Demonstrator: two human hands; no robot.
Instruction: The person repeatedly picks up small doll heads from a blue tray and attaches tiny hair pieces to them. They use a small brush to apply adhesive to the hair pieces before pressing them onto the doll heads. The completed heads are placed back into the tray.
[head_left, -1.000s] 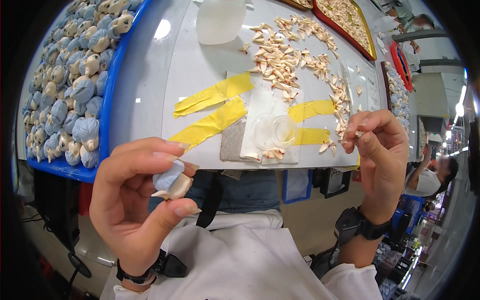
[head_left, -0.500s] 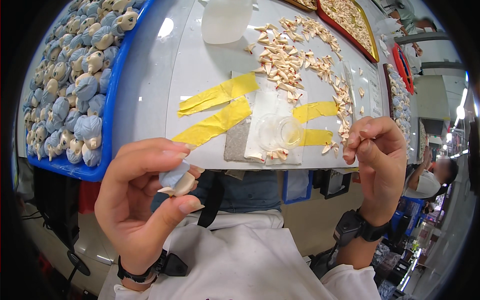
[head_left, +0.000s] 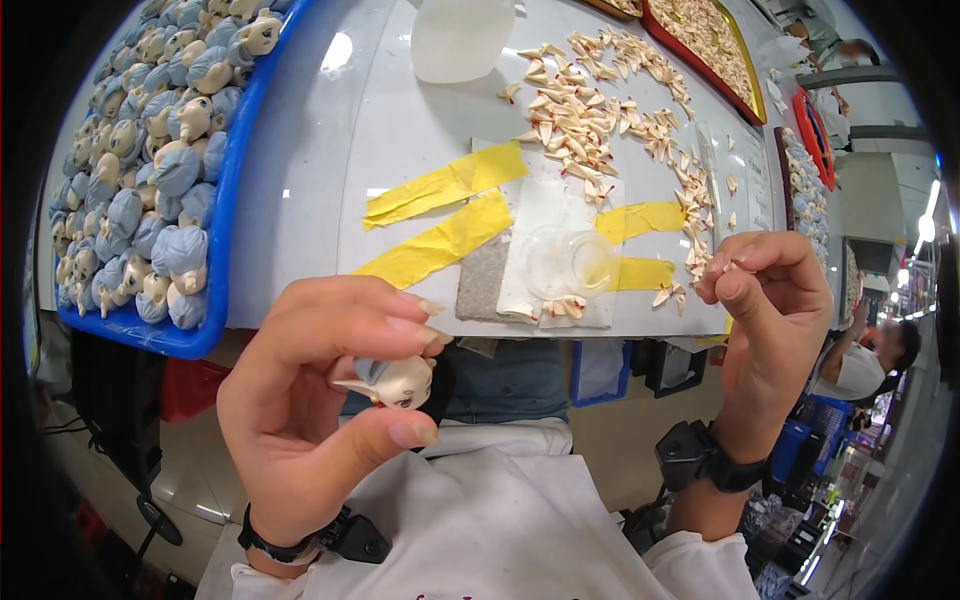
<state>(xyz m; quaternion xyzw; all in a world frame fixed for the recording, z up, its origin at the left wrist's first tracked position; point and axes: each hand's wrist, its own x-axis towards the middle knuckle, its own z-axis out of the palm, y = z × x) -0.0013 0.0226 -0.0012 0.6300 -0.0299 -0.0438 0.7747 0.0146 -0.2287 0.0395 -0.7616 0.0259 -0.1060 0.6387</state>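
Between the thumb and fingers of my left hand (head_left: 310, 400) is a small doll head (head_left: 403, 384) with light-blue hair. Its painted face points right, and a pointed ear with a small gold dot sticks out at its left. My right hand (head_left: 768, 300) is pinched above the table's near right edge. A tiny pale piece (head_left: 728, 267) shows at those fingertips; most of it is hidden. Nearby, pale pointed ear pieces (head_left: 570, 125), several with red tips, lie loose in a spread pile. A clear round plastic cup (head_left: 578, 262) rests on a white sheet in front of me.
At the left a blue tray (head_left: 222, 220) holds many similar doll heads. Yellow tape strips (head_left: 445, 185) hold the work pad (head_left: 480, 285) to the table. A translucent white container (head_left: 457, 45) stands farther back. A red-and-gold tray (head_left: 750, 100) of pale pieces sits far right.
My left hand has moved slightly right and turned the doll head, so its face and pointed ear now show. The right hand has shifted a little right, still pinched.
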